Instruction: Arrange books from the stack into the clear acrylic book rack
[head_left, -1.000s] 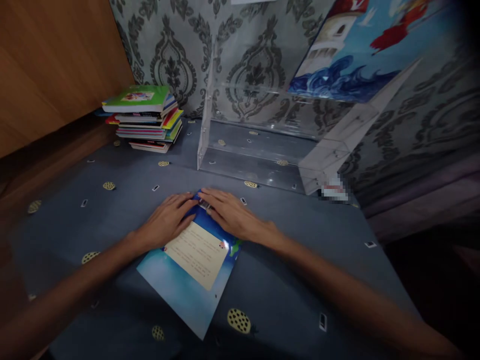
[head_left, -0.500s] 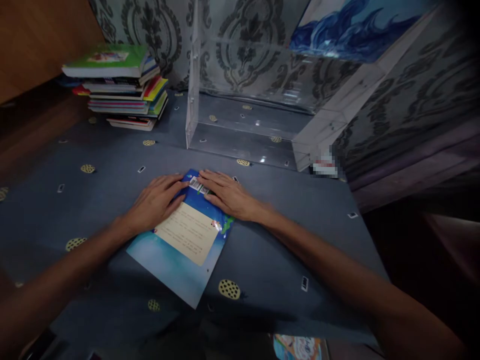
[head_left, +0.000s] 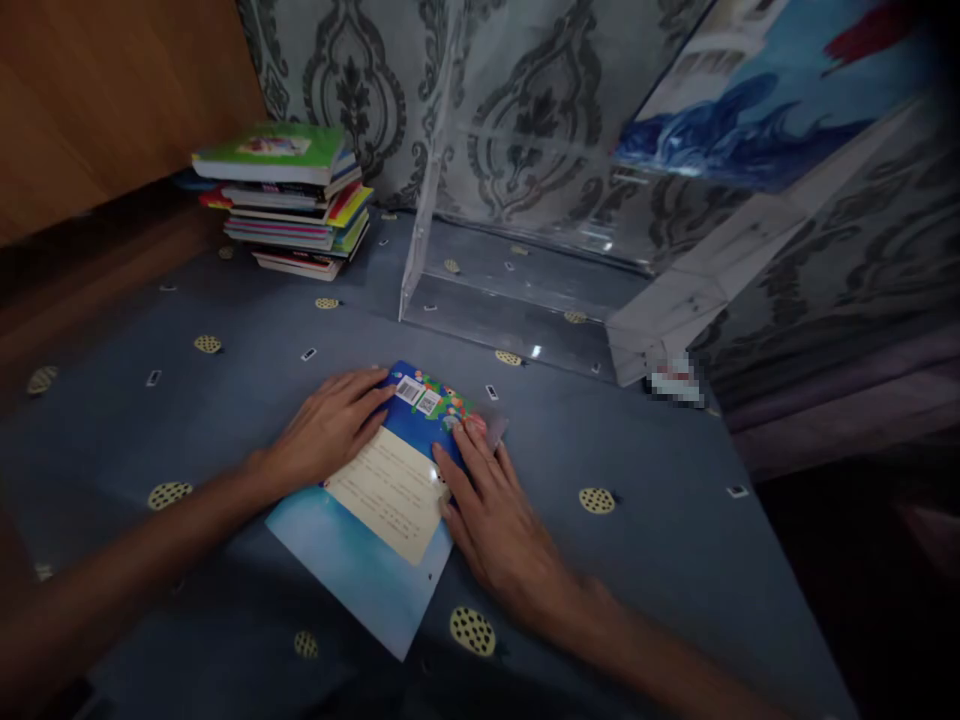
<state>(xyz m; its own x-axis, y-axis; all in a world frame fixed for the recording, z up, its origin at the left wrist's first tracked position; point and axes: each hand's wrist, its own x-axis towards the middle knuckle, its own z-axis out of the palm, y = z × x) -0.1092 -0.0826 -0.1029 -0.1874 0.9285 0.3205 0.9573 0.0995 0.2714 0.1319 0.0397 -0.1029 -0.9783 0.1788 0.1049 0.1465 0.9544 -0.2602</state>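
Note:
A blue book (head_left: pixel 352 565) lies on the table, its back cover up, with a cream text panel and two white code labels near its far end. Along its left edge rests my left hand (head_left: pixel 330 425), fingers stretched out flat. My right hand (head_left: pixel 499 505) lies over the book's right edge, fingers extended and slightly apart. By its fingertips, a clear strip sticks out past the far right corner of the book; I cannot make out what it is. Neither hand grips anything.
A stack of books (head_left: pixel 281 215) stands at the back left. Behind the book is a clear acrylic rack (head_left: pixel 517 320), with a painted blue picture (head_left: pixel 750 110) at its upper right. A small blurred object (head_left: pixel 675 380) sits beside the rack. Pineapple-print cloth (head_left: pixel 645 590) covers the table.
My right hand has slid from the book's far end toward me, down its right edge, baring the colourful corner. My left hand stays on the left edge. The view has shifted a little.

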